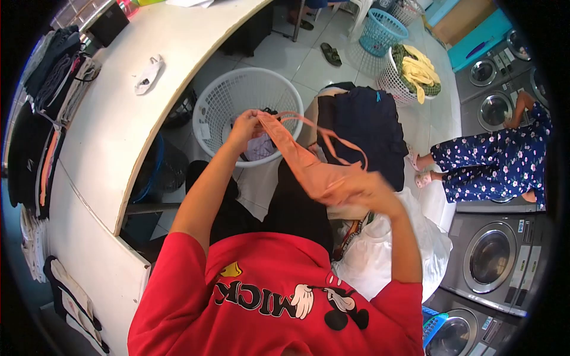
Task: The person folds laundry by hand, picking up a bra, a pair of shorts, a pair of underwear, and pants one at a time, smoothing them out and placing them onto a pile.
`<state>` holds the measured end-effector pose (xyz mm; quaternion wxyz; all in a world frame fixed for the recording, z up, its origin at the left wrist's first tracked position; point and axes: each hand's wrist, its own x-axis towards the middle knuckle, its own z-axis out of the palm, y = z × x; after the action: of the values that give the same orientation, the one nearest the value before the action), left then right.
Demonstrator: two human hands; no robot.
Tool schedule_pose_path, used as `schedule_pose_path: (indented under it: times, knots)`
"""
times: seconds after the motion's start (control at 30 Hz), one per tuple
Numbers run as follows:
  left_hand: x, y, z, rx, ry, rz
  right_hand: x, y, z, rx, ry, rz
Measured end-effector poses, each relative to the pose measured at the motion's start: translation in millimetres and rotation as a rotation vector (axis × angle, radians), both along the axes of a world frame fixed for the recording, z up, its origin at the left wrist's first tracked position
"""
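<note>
A peach-orange bra with thin looped straps stretches between my two hands, over my lap. My left hand is closed on one end of its band, above the rim of a white laundry basket. At the other end, my right hand is on the cup; it is smeared by motion but looks closed round the fabric. Dark and pale clothes lie inside the basket. Right of it is a stack of folded dark navy clothes.
A curved white counter runs along my left, with folded clothes on it. White plastic bags sit by my right arm. A person in floral clothes stands by front-loading machines. Further baskets stand ahead.
</note>
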<state>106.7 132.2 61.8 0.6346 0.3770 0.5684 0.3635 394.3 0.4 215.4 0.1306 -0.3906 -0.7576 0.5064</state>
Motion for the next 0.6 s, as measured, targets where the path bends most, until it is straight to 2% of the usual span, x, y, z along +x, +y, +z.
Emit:
schedule_pose_path:
  times: [0.07,0.13,0.17,0.3,0.37,0.47,0.6]
  knots:
    - [7,4,-25,-0.109,-0.261,0.07,-16,-36,-40,0.262,-0.047,0.088]
    - [14,10,-60,-0.209,-0.289,0.049,-33,-63,-57,0.504,-0.179,0.16]
    - [17,9,-65,-0.299,-0.319,0.028,-39,-75,-65,0.497,-0.177,0.161]
    - [37,-4,-61,-0.389,-0.318,0.052,-56,-107,-77,0.593,-0.204,0.064]
    - [46,-12,-58,-0.204,-0.314,0.023,-61,-114,-81,0.613,-0.316,0.031]
    - [59,-13,-58,-0.116,-0.278,0.099,-63,-119,-88,0.618,-0.336,0.022]
    - [66,-17,-54,-0.147,-0.186,0.16,-62,-119,-91,0.614,-0.317,-0.003]
